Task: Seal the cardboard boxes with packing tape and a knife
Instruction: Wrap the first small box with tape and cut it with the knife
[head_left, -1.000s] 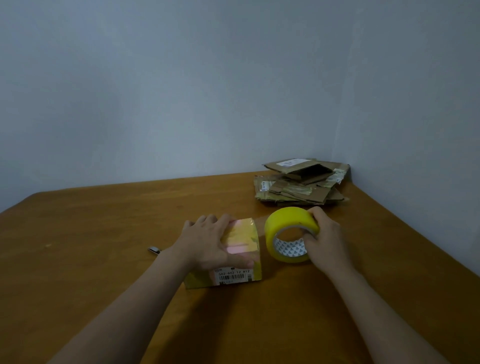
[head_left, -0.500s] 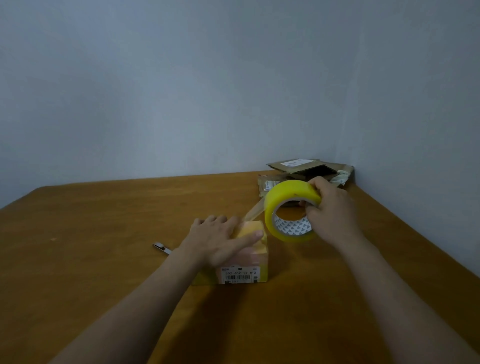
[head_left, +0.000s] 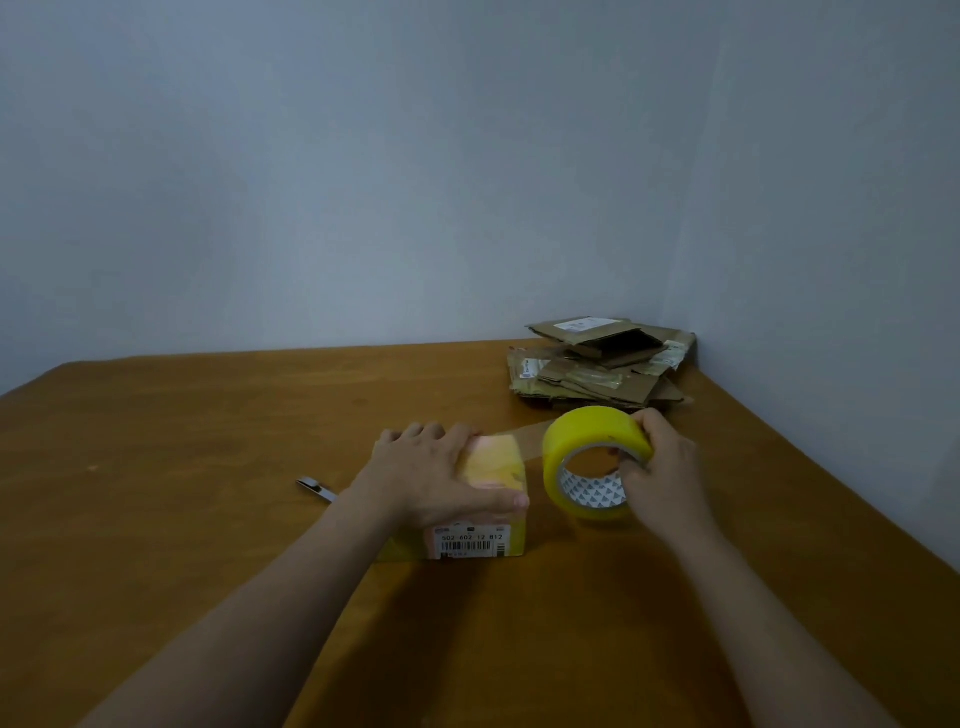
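Box (head_left: 491, 467) yellow-taped, barcode label front.

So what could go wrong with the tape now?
The loose strip between the box and the tape roll might twist and stick to itself. If the left hand lifts, the pulling right hand could drag the little box. The knife lies partly hidden by the left arm, so grabbing it blindly could nick a finger.

On the near side of your small yellow cardboard box (head_left: 488, 470), a white barcode label (head_left: 470, 542) reads "502 602 12 812". The flattened brown cardboard pile's (head_left: 597, 369) label print is too small to read.
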